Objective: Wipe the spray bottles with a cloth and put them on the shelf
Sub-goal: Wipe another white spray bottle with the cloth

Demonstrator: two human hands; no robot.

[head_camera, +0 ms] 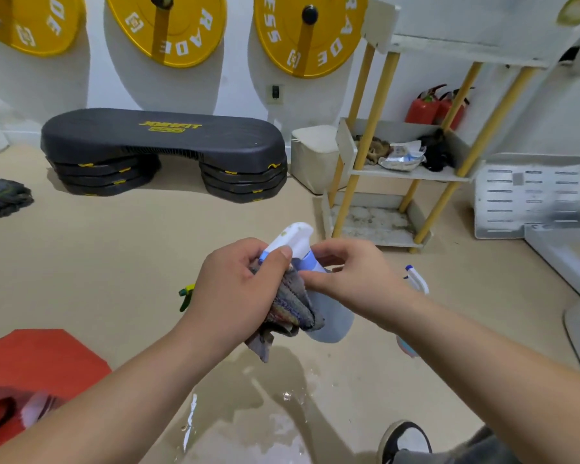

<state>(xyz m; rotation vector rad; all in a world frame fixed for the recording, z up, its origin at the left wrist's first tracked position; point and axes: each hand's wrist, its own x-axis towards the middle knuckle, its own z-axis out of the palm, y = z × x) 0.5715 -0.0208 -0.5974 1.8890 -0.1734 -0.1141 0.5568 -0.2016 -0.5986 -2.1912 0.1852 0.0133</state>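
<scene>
A person is holding a pale translucent plastic spray bottle [330, 316] with a white trigger head and blue collar in mid-air over the beige floor [131, 262], roughly midway between its near edge and the far wall. The spray bottle is lying tilted, its head pointing up and away and its rounded base dropping toward the camera. The left hand [235, 286] is curling its fingers round a bunched grey striped cloth [292, 309] and pressing it against the bottle's left side, the thumb resting on the trigger head. The right hand [352, 276] is pinching the neck just under the collar, thumb and fingers closed on it. The white shelf unit with yellow poles [416, 175] is standing ahead and to the right by the far wall, well apart from the bottle, so the right hand is looking the nearer for the placing. A second white-headed sprayer [416, 281] is waiting on the floor behind the right forearm, and a green trigger head [186, 296] is peeking out behind the left hand. A wet patch [282, 396] is glistening on the floor below.
</scene>
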